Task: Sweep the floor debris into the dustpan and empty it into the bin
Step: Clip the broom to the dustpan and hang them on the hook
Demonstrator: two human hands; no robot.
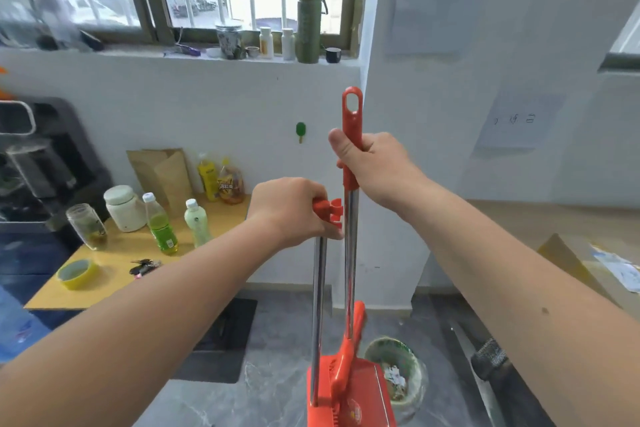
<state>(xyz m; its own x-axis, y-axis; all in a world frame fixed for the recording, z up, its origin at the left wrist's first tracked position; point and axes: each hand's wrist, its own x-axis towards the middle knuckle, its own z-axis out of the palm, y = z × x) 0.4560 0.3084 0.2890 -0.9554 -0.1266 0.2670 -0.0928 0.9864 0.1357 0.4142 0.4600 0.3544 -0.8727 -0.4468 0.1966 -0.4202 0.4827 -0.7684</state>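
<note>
Gripping the red top of the broom handle point(352, 135), the right hand point(375, 166) has its fingers wrapped around it, thumb up along the left side. The left hand point(291, 210) is closed around the dustpan handle point(319, 288) at its red clip. Both steel shafts stand near upright, side by side, running down to the red dustpan point(349, 395) on the grey floor, just beside a lined bin point(398, 371).

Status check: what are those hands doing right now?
Left hand grips dustpan handle. Right hand grips broom handle. Both upright over dustpan. Bin beside it, nothing blocking.
</note>
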